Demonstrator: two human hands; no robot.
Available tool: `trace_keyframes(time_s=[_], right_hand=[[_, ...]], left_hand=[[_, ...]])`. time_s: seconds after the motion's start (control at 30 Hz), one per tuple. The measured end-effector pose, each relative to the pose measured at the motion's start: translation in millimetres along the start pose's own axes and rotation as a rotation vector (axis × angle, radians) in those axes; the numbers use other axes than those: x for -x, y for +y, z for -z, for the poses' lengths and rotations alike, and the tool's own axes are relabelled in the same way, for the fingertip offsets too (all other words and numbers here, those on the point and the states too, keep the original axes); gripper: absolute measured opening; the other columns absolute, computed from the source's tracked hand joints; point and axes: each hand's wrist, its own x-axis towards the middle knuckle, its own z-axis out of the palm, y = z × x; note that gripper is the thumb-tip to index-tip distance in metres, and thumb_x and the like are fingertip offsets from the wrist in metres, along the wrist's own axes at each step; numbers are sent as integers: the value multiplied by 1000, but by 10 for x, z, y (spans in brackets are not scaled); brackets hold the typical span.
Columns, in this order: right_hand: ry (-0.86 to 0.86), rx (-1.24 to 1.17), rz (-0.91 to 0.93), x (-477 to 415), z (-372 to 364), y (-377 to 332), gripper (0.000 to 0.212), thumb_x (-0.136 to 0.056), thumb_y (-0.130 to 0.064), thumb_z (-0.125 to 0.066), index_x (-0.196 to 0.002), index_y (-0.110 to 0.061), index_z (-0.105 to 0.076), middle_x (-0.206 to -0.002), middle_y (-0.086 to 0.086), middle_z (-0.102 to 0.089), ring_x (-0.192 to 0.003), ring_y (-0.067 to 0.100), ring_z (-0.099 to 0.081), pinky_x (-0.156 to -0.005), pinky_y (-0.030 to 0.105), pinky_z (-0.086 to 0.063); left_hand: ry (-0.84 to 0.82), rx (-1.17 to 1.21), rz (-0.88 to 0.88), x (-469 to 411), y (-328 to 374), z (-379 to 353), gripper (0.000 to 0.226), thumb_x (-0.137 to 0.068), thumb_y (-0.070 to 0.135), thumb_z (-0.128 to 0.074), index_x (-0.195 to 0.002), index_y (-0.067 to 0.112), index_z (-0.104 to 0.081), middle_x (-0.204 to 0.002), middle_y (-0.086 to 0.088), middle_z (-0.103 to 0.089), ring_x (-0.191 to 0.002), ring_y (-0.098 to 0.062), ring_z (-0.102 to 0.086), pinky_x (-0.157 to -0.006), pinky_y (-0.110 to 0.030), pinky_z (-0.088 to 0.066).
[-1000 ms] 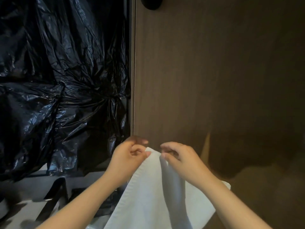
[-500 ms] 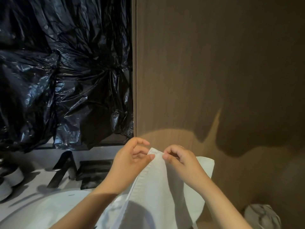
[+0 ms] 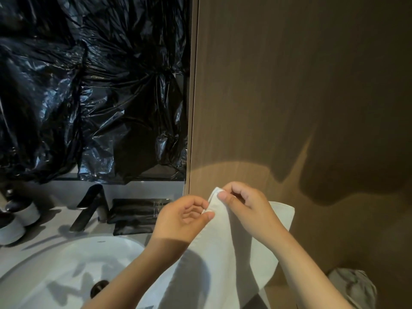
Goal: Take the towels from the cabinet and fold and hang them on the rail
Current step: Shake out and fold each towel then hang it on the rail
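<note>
A white towel hangs down in front of me, held up by its top corner. My left hand pinches the towel's stitched left edge just below the corner. My right hand pinches the corner itself between thumb and fingers, right beside the left hand. A second flap of the towel sticks out to the right behind my right wrist. No rail and no cabinet opening are in sight.
A brown wooden panel fills the right side. Black plastic sheeting covers the wall at left. Below it are a white sink, a black tap, dark pouches and white jars. A grey cloth bundle lies at bottom right.
My view has tilted downward, bringing the sink, tap and jars into sight. Both hands have stayed on the towel's top corner, with my right fingers shifted slightly higher on it.
</note>
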Motion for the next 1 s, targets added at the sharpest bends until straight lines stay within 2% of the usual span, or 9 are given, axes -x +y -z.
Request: trace_keyframes(time_s=[0.1, 0.23, 0.33, 0.43, 0.5, 0.7, 0.77, 0.83, 1.0], right_hand=[[97, 24, -4, -5, -23, 0, 20, -97, -34, -55, -79, -26, -59, -79, -13, -58, -80, 8, -57, -66, 13, -43], [248, 33, 3, -98, 90, -67, 18, -97, -34, -55, -81, -27, -60, -80, -17, -59, -84, 5, -58, -66, 10, -45], [319, 50, 36, -188, 236, -135, 19, -97, -30, -55, -82, -20, -61, -77, -11, -59, -80, 8, -57, -64, 14, -44], [384, 60, 67, -255, 395, -188, 22, -98, -28, -54, -83, -13, -61, -78, 0, -60, -76, 12, -56, -64, 19, -44], [420, 63, 61, -297, 499, -225, 23, -98, -31, -53, -84, -15, -61, -79, -2, -60, -77, 12, -56, -65, 20, -45], [529, 101, 60, -424, 723, -343, 19, -98, -36, -52, -82, -29, -59, -78, -10, -59, -75, 0, -56, -60, 7, -44], [555, 98, 58, -472, 772, -383, 14, -98, -36, -52, -85, -33, -58, -83, -15, -61, -80, -7, -57, -62, 2, -43], [572, 87, 55, -523, 822, -416, 9, -99, -36, -52, -92, -34, -58, -87, -18, -61, -83, -15, -56, -63, -2, -41], [613, 94, 83, -651, 980, -484, 15, -99, -35, -52, -92, -26, -61, -68, -8, -57, -57, -8, -51, -50, 4, -37]], left_hand=[[-71, -71, -16, -13, -57, 21, 2, -82, 24, -75, -81, 26, -75, -78, 9, -73, -73, -11, -69, -69, -23, -58], [-118, -205, -47, -8, -166, 69, 11, -85, 33, -72, -76, 31, -77, -75, 17, -71, -73, -4, -68, -62, -19, -55], [-103, -222, -62, -32, -193, 103, 20, -85, 34, -71, -66, 41, -72, -71, 21, -69, -69, 1, -65, -57, -10, -47], [-103, -298, -88, -69, -208, 161, 31, -86, 35, -70, -56, 46, -66, -66, 20, -65, -64, -1, -62, -55, -12, -45], [-118, -324, -99, -92, -225, 231, 32, -87, 36, -69, -56, 42, -66, -62, 15, -62, -59, -4, -58, -53, -14, -42], [-171, -423, -111, -225, -384, 490, 38, -89, 42, -64, -61, 16, -63, -60, -4, -55, -58, -18, -50, -57, -32, -39], [-179, -463, -112, -278, -453, 561, 36, -89, 42, -64, -68, 13, -68, -65, -8, -58, -60, -21, -53, -57, -29, -38], [-173, -489, -109, -328, -506, 613, 30, -88, 41, -66, -69, 19, -71, -65, -4, -60, -58, -14, -53, -55, -25, -38], [-157, -557, -45, -479, -617, 724, 17, -87, 36, -69, -73, 28, -75, -65, 13, -64, -60, -5, -55, -54, -21, -41]])
